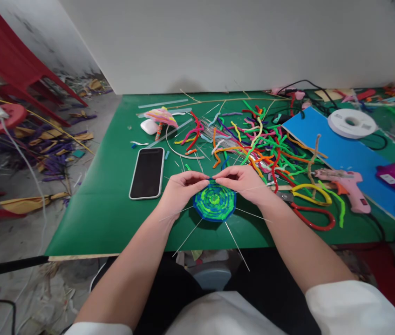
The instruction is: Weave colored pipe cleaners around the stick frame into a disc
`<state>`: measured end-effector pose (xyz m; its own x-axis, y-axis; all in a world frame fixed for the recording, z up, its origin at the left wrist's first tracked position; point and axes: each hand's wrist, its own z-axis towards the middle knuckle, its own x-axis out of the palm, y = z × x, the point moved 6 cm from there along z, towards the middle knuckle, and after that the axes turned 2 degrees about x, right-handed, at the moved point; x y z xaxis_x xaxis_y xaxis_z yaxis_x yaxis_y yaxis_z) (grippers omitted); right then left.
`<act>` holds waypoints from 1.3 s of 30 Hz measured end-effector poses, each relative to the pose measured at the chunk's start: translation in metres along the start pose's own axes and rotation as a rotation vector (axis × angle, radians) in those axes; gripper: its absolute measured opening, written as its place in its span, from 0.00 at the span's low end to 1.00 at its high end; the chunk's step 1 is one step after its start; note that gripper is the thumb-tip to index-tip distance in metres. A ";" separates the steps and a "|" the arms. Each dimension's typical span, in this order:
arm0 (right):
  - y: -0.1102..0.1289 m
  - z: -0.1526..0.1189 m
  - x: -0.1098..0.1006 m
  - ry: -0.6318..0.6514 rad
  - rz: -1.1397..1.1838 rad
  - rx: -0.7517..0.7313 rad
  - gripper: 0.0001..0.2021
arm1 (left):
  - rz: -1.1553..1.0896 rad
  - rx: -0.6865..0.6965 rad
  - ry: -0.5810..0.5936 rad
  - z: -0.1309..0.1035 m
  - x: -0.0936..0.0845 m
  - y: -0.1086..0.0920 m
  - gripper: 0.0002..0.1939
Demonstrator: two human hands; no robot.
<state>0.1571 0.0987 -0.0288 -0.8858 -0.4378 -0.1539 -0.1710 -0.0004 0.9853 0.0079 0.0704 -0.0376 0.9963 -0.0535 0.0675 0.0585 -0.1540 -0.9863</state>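
While both forearms reach in over the green table [106, 211], here are the two hands, meeting at the far rim of the blue-and-green disc [214, 200], and what a tidy grip it is! The left hand [185, 185] pinches that rim between thumb and fingers, the right hand [241, 182] pinches just beside it, fingertips almost together; whether they touch each other, I can't tell, and whatever sits between them is hidden. Gripping so close together probably gives fine control over one small stretch of the edge, leaving the coiled face of the disc open to view

And look at the wire spokes [237, 246], fanning out from the disc, two running past the table's near edge; holding it this near the body seems to give them room. Beyond the disc and to its right, a tangle of fuzzy strands [253, 139], likely heaped there to be within reach! Right of the disc lie the scissors [286, 197], handles turned away from it, and farther right the pink glue gun [353, 184], parked clear of the fingers, sensibly I'd say. Left of the disc, the phone [147, 173], screen dark; beyond that side, a little umbrella-shaped ornament [160, 116], perhaps set apart from the clutter for safety
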 end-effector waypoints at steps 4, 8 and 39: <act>-0.001 0.000 0.001 0.004 -0.021 0.001 0.10 | 0.052 0.022 -0.023 0.001 0.000 -0.002 0.11; -0.002 0.000 0.003 0.012 -0.039 0.008 0.10 | 0.077 0.020 -0.037 0.001 0.000 -0.002 0.10; -0.003 0.000 0.003 0.020 -0.054 0.000 0.12 | 0.185 0.075 -0.030 0.001 -0.001 -0.002 0.10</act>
<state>0.1552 0.0975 -0.0317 -0.8664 -0.4554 -0.2049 -0.2179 -0.0243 0.9757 0.0063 0.0713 -0.0359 0.9919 -0.0443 -0.1194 -0.1223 -0.0700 -0.9900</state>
